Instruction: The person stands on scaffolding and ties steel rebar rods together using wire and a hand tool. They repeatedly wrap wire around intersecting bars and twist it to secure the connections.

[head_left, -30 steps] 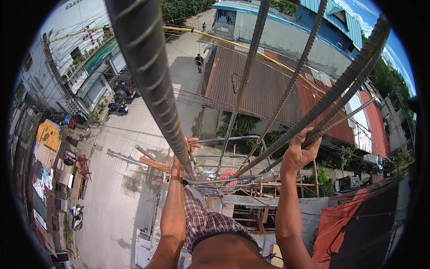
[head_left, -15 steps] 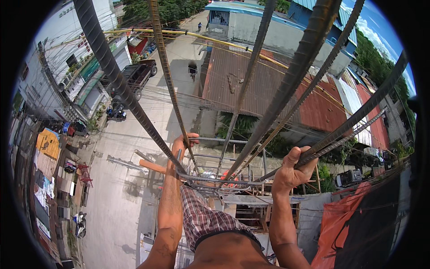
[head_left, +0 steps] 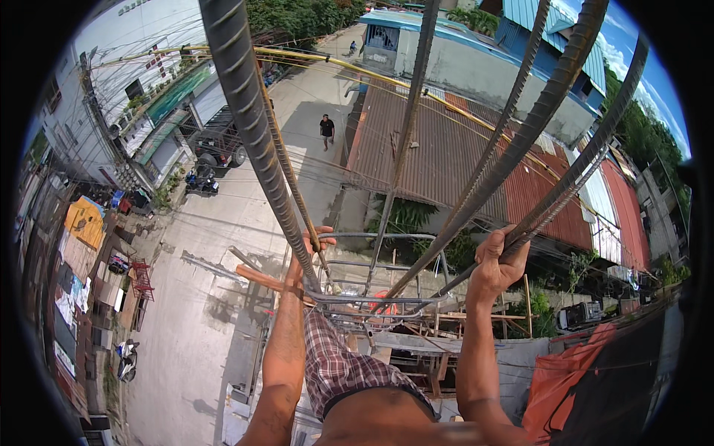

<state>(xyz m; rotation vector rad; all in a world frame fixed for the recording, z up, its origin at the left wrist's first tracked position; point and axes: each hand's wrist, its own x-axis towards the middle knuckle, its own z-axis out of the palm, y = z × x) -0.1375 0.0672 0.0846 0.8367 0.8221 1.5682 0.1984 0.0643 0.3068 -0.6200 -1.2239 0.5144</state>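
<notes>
R hand [head_left: 498, 262]: closed round rt rebar [head_left: 576, 181], thumb & knuckles clear; fingertips out of sight round the bar.
L hand [head_left: 307, 246]: partly blocked by thick lt rebar [head_left: 256, 111]; fingers show past the thin rusty bar [head_left: 282, 156]. Can't tell if it's gripping either or just resting there.
Rebar pos.: bars rise steeply in front of body, approx. fanned out; upper ends of several cut off by top edge, incl. thick lt rebar.
Second rod by rt rebar: runs close alongside; whether R hand holds it too, unclear.
Ties: bent grey bars [head_left: 372, 300] round the uprights, betw. the hands & lower; joints too small to make out.
Red item [head_left: 383, 303]: below ties, mostly covered, kind unclear.
Body: checked shorts [head_left: 349, 364] in view, legs hidden; upper arms cut off at btm edge.
Street: person [head_left: 327, 130] on road, far below, small.
</notes>
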